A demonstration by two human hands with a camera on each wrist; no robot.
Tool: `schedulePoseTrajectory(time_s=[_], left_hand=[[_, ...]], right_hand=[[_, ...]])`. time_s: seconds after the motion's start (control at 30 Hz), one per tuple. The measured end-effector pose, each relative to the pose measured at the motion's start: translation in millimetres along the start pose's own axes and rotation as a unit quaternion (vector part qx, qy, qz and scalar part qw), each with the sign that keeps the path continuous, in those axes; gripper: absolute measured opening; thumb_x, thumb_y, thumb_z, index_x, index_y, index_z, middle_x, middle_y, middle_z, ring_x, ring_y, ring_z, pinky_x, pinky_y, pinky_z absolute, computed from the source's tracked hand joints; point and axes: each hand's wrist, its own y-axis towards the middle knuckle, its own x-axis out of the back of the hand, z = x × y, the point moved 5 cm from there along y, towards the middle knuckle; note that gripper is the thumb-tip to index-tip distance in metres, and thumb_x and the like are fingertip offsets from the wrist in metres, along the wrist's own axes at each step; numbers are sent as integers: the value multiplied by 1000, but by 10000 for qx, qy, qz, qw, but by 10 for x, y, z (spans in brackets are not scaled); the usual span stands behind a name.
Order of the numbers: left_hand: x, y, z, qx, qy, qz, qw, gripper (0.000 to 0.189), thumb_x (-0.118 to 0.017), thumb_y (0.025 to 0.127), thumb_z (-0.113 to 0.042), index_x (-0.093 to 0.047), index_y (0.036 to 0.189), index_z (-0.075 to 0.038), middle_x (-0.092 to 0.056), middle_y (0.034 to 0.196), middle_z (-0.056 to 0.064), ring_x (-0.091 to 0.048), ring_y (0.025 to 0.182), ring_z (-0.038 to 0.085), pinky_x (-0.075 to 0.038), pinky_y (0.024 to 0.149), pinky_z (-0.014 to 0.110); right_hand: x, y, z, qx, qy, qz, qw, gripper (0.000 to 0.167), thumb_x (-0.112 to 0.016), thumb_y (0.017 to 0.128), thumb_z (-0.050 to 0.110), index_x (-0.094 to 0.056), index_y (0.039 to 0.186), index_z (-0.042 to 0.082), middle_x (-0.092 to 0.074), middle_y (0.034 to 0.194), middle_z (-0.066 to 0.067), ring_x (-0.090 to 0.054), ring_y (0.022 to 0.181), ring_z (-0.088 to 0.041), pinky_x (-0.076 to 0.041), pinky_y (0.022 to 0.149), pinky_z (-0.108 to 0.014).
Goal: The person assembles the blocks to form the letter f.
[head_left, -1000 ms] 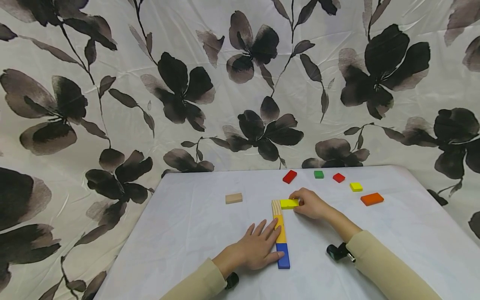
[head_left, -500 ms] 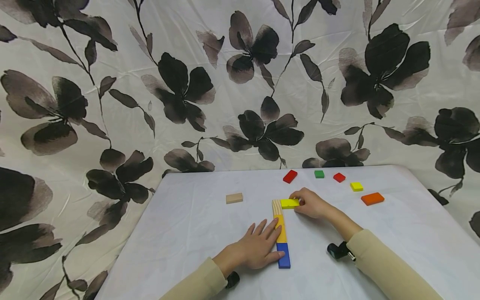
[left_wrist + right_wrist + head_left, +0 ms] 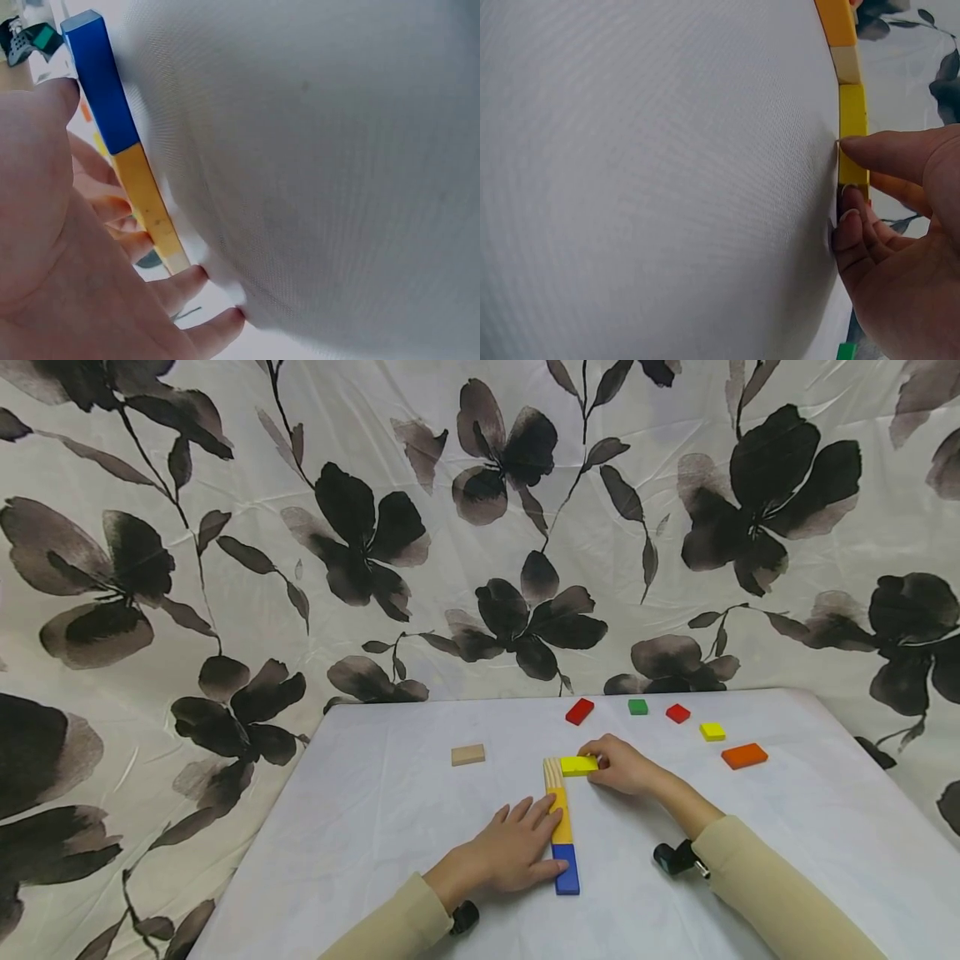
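Observation:
On the white table, a blue block (image 3: 567, 878), an orange-yellow block (image 3: 562, 828) and a pale block with yellow stripes (image 3: 553, 772) form a line, end to end. A bright yellow block (image 3: 574, 766) lies crosswise against the right side of the striped end. My right hand (image 3: 626, 767) pinches this yellow block near its right end; the thumb (image 3: 885, 154) and fingers show on it in the right wrist view. Spread fingers of my left hand (image 3: 513, 852) touch the orange-yellow block, while its thumb touches the blue block, seen also in the left wrist view.
A plain wooden block (image 3: 468, 755) lies to the left. Toward the back right are a red block (image 3: 580, 712), a green block (image 3: 637, 707), a smaller red block (image 3: 678, 714), a yellow square block (image 3: 712, 732) and an orange block (image 3: 745, 756). A floral cloth hangs behind.

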Motion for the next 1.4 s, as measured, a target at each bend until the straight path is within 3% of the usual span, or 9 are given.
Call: schedulePoseTrajectory(time_s=[0.57, 1.4], left_hand=[[46, 42, 13, 47, -126, -250, 9996, 75, -50, 98, -68, -37, 158, -24, -24, 167, 2, -37, 147, 29, -37, 114, 57], [55, 0, 192, 6, -689, -632, 9956, 64, -54, 102, -57, -43, 155, -23, -36, 163, 3, -41, 145, 24, -40, 114, 50]], right_hand=[[-3, -10, 27, 81, 103, 42, 9999, 35, -72, 93, 7, -66, 128, 3, -57, 113, -13, -52, 94, -24, -51, 87, -36], [3, -7, 16, 31, 119, 78, 9999, 35, -72, 93, 5, -66, 128, 3, -57, 114, -14, -52, 95, -24, -52, 90, -38]])
